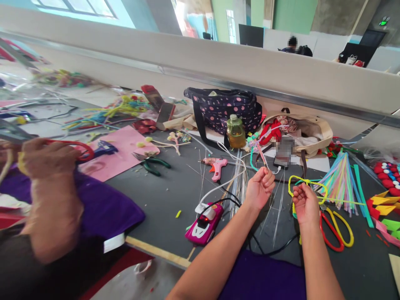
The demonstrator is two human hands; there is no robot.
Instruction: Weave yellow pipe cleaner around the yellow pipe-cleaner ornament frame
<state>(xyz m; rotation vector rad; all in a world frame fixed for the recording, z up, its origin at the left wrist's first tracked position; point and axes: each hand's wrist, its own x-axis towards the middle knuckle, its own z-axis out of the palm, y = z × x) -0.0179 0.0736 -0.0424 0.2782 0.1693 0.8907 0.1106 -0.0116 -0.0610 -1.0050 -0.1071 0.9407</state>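
My left hand [261,188] is raised over the table with its fingers closed in a pinch. What they hold, if anything, I cannot make out; pink and teal stems with a small flower bunch [254,143] show just beyond it. To its right, my right hand [305,203] is closed on a yellow pipe cleaner [324,188], bent into a loop with a straight end pointing right. Red-and-yellow-handled scissors [336,229] lie beside my right wrist. Between my forearms, thin wires [239,187] lie on the dark table.
A pink glue gun [215,166], a magenta power strip [204,225] with cables and green-handled pliers [151,162] lie to the left. A co-worker's hand [46,158] holds red-handled scissors at far left. Behind stand a bottle [236,132] and bags; pastel pipe cleaners [339,183] fan out right.
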